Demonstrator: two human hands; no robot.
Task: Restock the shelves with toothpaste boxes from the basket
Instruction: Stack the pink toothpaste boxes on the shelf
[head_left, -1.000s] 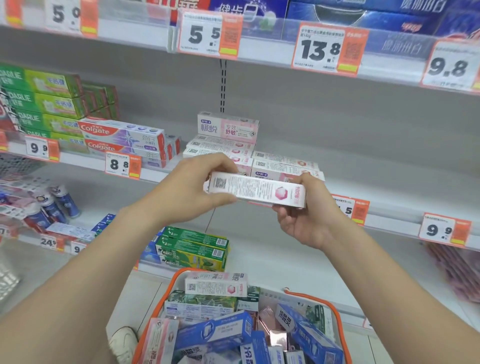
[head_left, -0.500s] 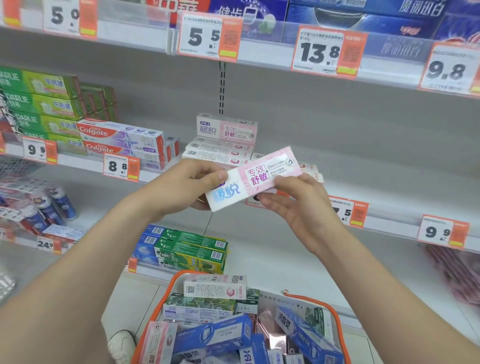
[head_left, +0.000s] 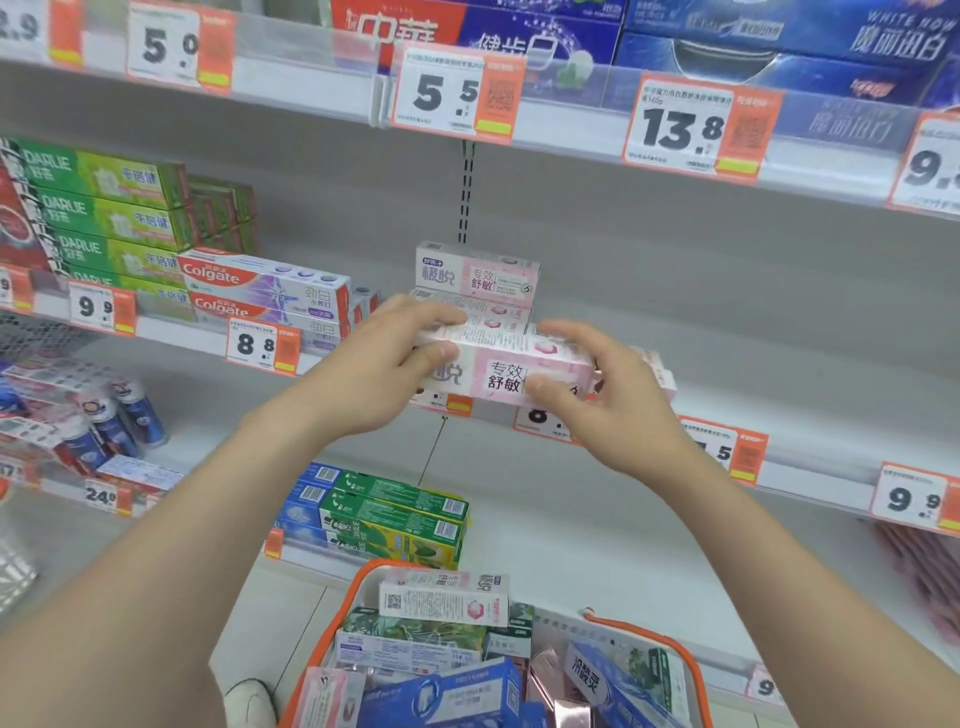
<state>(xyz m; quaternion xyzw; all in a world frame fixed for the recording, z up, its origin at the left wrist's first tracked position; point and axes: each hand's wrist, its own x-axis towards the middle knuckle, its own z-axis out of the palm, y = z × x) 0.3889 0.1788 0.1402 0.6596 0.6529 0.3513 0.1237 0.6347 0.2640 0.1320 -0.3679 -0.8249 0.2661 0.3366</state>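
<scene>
Both hands hold one pink box (head_left: 506, 371) at centre frame. The left hand (head_left: 384, 364) and right hand (head_left: 613, 395) each curl fingers over its top, thumb on its face. It sits just before a matching pile (head_left: 478, 278) on the shelf (head_left: 779, 384), possibly touching it. At bottom centre, the basket (head_left: 697, 675) holds many boxes, so most restocking remains.

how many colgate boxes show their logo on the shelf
2. The upper Colgate box lies on the lower Colgate box, on the middle shelf, right of the green Darlie boxes. More may be hidden behind.
</scene>
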